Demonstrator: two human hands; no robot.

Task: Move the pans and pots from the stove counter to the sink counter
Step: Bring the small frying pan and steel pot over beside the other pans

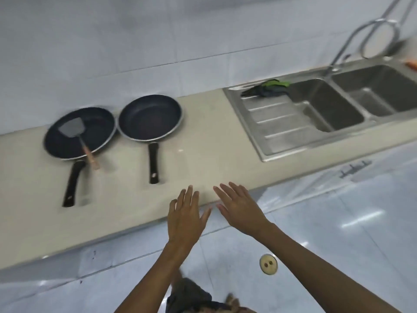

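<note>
Fingers (pixel 191 195) on my left hand (pixel 184 219) and right hand (pixel 240 213) were spread wide and held nothing, while the round dark frying pan (pixel 150 117) sat up and left, its black handle (pixel 154 162) pointing back at me, nearer my left hand.

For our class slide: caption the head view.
Two empty hands, left and right, hover near two frying pans beside a sink.
</note>
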